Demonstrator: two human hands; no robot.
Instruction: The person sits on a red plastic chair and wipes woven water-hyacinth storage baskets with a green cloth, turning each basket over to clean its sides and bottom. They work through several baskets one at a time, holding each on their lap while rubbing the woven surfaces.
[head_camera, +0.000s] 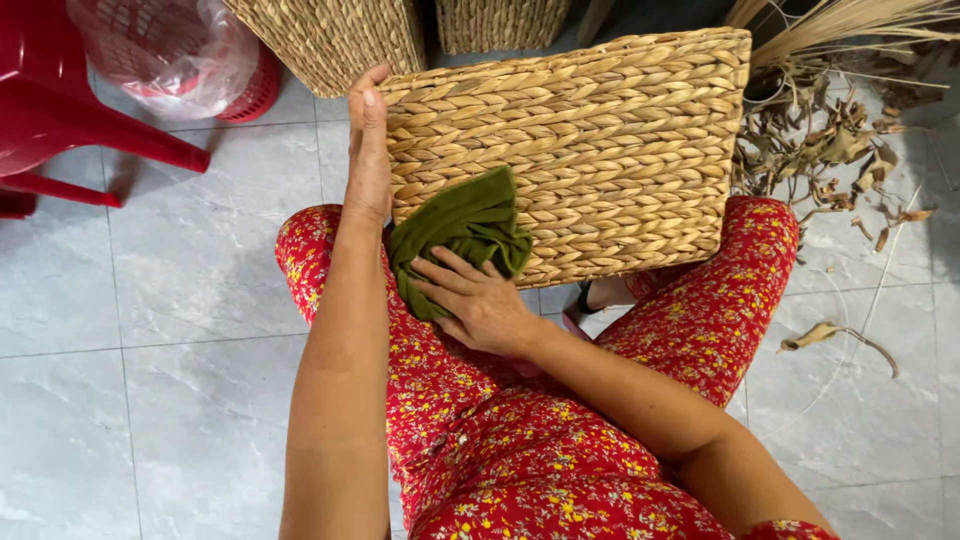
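Observation:
A rectangular woven straw basket (600, 140) rests on my lap, its braided side facing up. My left hand (368, 150) grips its left edge, fingers pointing away from me. My right hand (472, 300) presses a bunched dark green cloth (462, 230) against the basket's near left corner. My legs in red flowered trousers (700, 310) lie beneath the basket.
Two more woven baskets (335, 35) stand on the tiled floor behind. A red plastic chair (60, 110) and a red plastic basket in a clear bag (175, 50) are at the far left. Dried leaves and stalks (830, 130) lie scattered at the right.

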